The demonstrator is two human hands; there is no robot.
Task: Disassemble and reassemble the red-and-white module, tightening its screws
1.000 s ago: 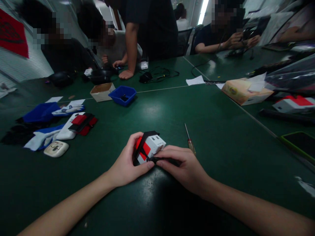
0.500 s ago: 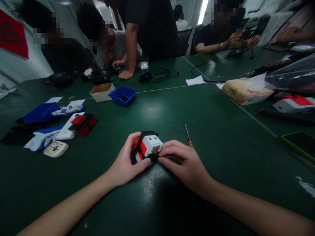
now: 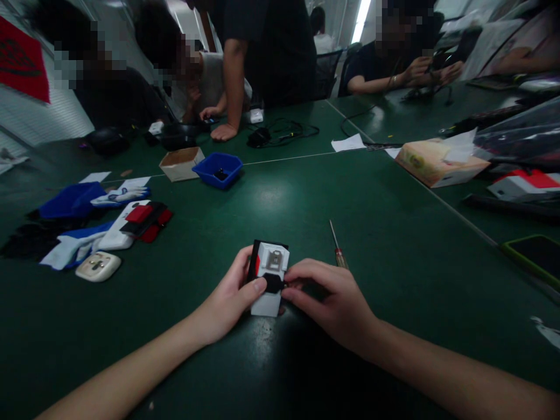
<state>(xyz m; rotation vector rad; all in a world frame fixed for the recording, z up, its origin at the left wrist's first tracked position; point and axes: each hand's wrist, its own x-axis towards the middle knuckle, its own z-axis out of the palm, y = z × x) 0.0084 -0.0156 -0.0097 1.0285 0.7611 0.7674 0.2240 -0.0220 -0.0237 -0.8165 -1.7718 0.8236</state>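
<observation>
A small white box-shaped device (image 3: 265, 304) with a red patch and black trim is held just over the green table. My left hand (image 3: 227, 297) is wrapped round its left side, the thumb lying on a black piece (image 3: 273, 283) across the face. Above that piece, a recess with a greyish metal part shows. At the right edge, my right hand (image 3: 326, 297) pinches at the end of the black piece; the exact spot between its fingertips is partly hidden. Just beyond my right hand lies a screwdriver (image 3: 338, 251), its handle partly covered.
Left lie gloves (image 3: 74, 248), a beige rounded gadget (image 3: 98, 266) and a red-and-black strapped item (image 3: 146, 219). Farther back are a blue bin (image 3: 219, 169) and a cardboard box (image 3: 180, 164). A tissue box (image 3: 437, 166) and a green-edged phone (image 3: 536, 259) lie right. Several people sit or stand opposite.
The white device has been turned in my left hand, so its recessed face now points up toward me. My right hand stays at its right edge, slightly lower.
</observation>
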